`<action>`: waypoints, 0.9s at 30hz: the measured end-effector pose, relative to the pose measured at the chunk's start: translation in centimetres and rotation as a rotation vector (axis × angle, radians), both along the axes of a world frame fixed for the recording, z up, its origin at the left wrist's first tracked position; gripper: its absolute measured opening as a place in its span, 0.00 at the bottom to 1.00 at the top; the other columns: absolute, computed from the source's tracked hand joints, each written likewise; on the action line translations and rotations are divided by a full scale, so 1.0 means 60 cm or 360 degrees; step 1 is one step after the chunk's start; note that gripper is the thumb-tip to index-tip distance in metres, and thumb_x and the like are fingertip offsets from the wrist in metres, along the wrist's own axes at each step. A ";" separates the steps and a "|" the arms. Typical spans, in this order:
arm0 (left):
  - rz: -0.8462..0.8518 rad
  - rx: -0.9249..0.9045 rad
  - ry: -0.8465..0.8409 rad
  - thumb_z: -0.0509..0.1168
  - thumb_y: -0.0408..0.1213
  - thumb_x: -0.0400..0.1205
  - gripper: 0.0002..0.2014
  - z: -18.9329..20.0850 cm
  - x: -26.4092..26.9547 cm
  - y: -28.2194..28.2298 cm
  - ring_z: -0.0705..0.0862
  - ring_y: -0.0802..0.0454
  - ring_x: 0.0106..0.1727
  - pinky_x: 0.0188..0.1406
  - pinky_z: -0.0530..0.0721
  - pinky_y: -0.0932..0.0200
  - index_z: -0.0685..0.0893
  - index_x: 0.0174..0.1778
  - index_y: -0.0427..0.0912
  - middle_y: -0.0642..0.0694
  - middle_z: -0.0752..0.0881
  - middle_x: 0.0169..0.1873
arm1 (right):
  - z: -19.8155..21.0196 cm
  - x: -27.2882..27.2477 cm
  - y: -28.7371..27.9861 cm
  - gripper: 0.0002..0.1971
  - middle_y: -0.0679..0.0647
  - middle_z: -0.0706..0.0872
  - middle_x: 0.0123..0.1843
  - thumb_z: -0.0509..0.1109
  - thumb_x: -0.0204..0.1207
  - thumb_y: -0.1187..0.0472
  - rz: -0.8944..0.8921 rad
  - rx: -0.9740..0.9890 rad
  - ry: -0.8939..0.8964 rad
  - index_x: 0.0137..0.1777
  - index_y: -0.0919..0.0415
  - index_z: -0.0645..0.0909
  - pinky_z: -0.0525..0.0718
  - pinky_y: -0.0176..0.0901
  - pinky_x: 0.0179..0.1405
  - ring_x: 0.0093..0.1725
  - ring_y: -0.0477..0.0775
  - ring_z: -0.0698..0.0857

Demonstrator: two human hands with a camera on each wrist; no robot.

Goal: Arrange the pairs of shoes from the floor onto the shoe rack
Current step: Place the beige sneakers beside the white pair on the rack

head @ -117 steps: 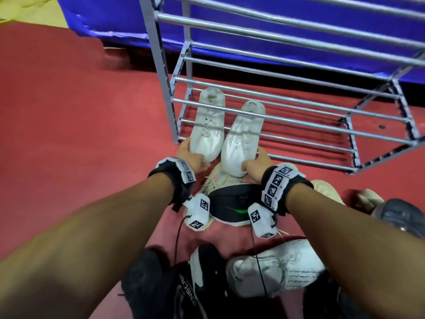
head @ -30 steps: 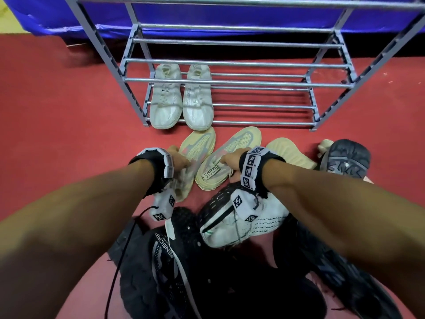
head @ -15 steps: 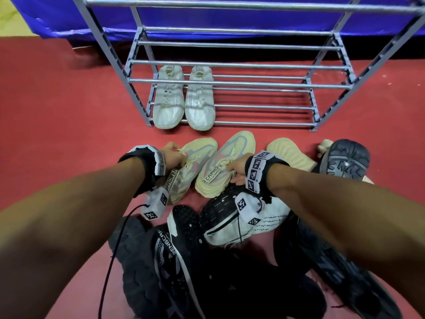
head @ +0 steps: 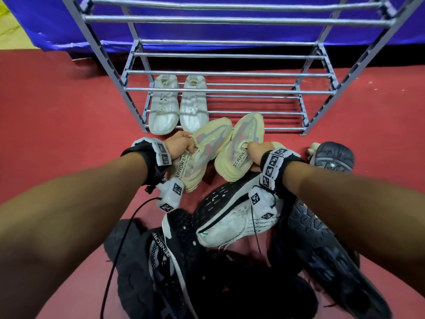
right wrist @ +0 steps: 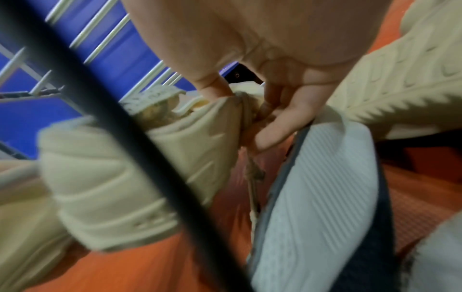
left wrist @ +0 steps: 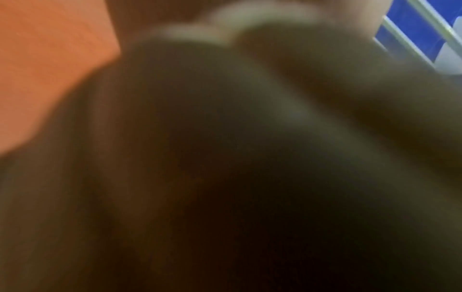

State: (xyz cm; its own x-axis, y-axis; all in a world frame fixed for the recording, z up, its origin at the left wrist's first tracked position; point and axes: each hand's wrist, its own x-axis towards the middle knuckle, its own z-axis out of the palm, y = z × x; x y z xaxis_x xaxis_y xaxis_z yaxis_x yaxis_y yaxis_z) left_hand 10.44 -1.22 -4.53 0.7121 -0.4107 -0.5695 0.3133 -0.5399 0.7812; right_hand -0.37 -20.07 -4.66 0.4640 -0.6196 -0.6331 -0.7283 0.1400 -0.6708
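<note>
Two cream-yellow sneakers with grey and pink panels hang just above the red floor in front of the rack. My left hand (head: 181, 145) grips the left sneaker (head: 204, 153) at its collar. My right hand (head: 257, 149) grips the right sneaker (head: 243, 143) (right wrist: 140, 173) at its heel opening, with the thumb inside and the fingers (right wrist: 282, 122) outside. A white pair (head: 178, 104) stands at the left end of the grey metal shoe rack's (head: 230, 89) bottom shelf. The left wrist view is dark and blurred.
A heap of shoes lies on the red floor under my arms: a white shoe with a black sole (head: 234, 215), black knit sneakers (head: 170, 256), dark shoes sole-up (head: 331, 157) at the right, and another cream shoe (right wrist: 400, 79). A blue sheet (head: 207, 31) hangs behind the rack.
Both hands have lifted the cream-yellow sneakers off the heap and carried them forward, toes toward the rack's bottom shelf. Earlier, they set the white pair on that shelf.
</note>
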 end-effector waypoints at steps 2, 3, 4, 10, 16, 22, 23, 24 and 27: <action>-0.0025 -0.0034 0.0012 0.62 0.24 0.61 0.05 -0.004 0.004 -0.020 0.75 0.52 0.26 0.29 0.74 0.61 0.77 0.27 0.37 0.47 0.77 0.23 | -0.013 0.000 -0.013 0.21 0.64 0.84 0.61 0.63 0.79 0.63 -0.0069 -0.0060 -0.0073 0.72 0.67 0.74 0.87 0.64 0.61 0.58 0.66 0.85; -0.0018 -0.0055 0.0020 0.63 0.28 0.57 0.06 -0.021 0.016 -0.028 0.75 0.49 0.29 0.34 0.74 0.57 0.79 0.28 0.37 0.46 0.78 0.25 | -0.012 -0.002 -0.020 0.21 0.62 0.84 0.62 0.63 0.79 0.64 -0.0060 -0.0077 -0.0131 0.72 0.65 0.74 0.86 0.63 0.62 0.58 0.64 0.85; -0.0001 -0.0064 0.0031 0.64 0.31 0.54 0.11 -0.035 0.025 -0.034 0.78 0.45 0.33 0.39 0.77 0.53 0.82 0.32 0.36 0.44 0.81 0.29 | -0.015 -0.002 -0.028 0.21 0.60 0.85 0.61 0.63 0.79 0.64 -0.0051 -0.0091 -0.0201 0.72 0.62 0.74 0.86 0.62 0.62 0.58 0.63 0.85; 0.0239 -0.0090 0.0007 0.71 0.38 0.67 0.34 -0.028 0.013 -0.081 0.89 0.48 0.52 0.48 0.86 0.57 0.81 0.74 0.50 0.47 0.88 0.59 | -0.027 0.006 -0.070 0.25 0.53 0.86 0.65 0.65 0.79 0.61 -0.0053 -0.0067 -0.0369 0.78 0.52 0.72 0.85 0.56 0.62 0.60 0.60 0.87; 0.0417 -0.0164 -0.0157 0.72 0.34 0.80 0.23 -0.039 0.000 -0.135 0.84 0.49 0.57 0.50 0.79 0.62 0.81 0.73 0.43 0.44 0.86 0.59 | -0.022 0.027 -0.124 0.26 0.58 0.80 0.72 0.64 0.85 0.58 -0.0125 -0.0186 -0.0388 0.82 0.60 0.67 0.78 0.44 0.63 0.64 0.57 0.82; 0.0526 -0.0197 -0.0122 0.75 0.36 0.79 0.24 -0.068 0.000 -0.180 0.88 0.45 0.54 0.46 0.86 0.59 0.81 0.72 0.43 0.41 0.88 0.59 | -0.045 0.045 -0.161 0.16 0.57 0.87 0.58 0.67 0.83 0.62 -0.0128 -0.0268 -0.0389 0.70 0.64 0.80 0.87 0.42 0.50 0.56 0.57 0.88; 0.0541 -0.0194 -0.0129 0.75 0.37 0.79 0.24 -0.072 0.002 -0.188 0.88 0.44 0.56 0.52 0.87 0.55 0.81 0.72 0.44 0.40 0.87 0.60 | -0.047 0.046 -0.165 0.15 0.57 0.88 0.55 0.68 0.83 0.63 -0.0129 -0.0270 -0.0387 0.67 0.65 0.82 0.88 0.44 0.50 0.54 0.57 0.88; 0.0572 -0.0195 -0.0133 0.74 0.37 0.79 0.24 -0.076 0.006 -0.196 0.87 0.44 0.57 0.56 0.86 0.53 0.80 0.72 0.44 0.40 0.87 0.62 | -0.048 0.045 -0.168 0.14 0.57 0.88 0.54 0.68 0.83 0.63 -0.0124 -0.0278 -0.0378 0.67 0.65 0.82 0.88 0.48 0.54 0.55 0.58 0.88; 0.0648 -0.0199 -0.0128 0.72 0.39 0.81 0.23 -0.082 0.012 -0.209 0.87 0.44 0.56 0.57 0.86 0.53 0.79 0.73 0.45 0.42 0.87 0.61 | -0.057 0.038 -0.178 0.17 0.55 0.84 0.55 0.66 0.84 0.63 -0.0051 -0.0345 -0.0295 0.71 0.65 0.77 0.84 0.44 0.52 0.53 0.53 0.84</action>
State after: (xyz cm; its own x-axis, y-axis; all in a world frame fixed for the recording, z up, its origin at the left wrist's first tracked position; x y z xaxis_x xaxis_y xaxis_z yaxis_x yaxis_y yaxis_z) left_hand 11.14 -13.77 -9.48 0.8703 -0.1492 -0.4693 0.4167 -0.2846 0.8633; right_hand 1.92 -30.77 -8.07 0.5376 -0.7473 -0.3905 -0.5881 -0.0004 -0.8088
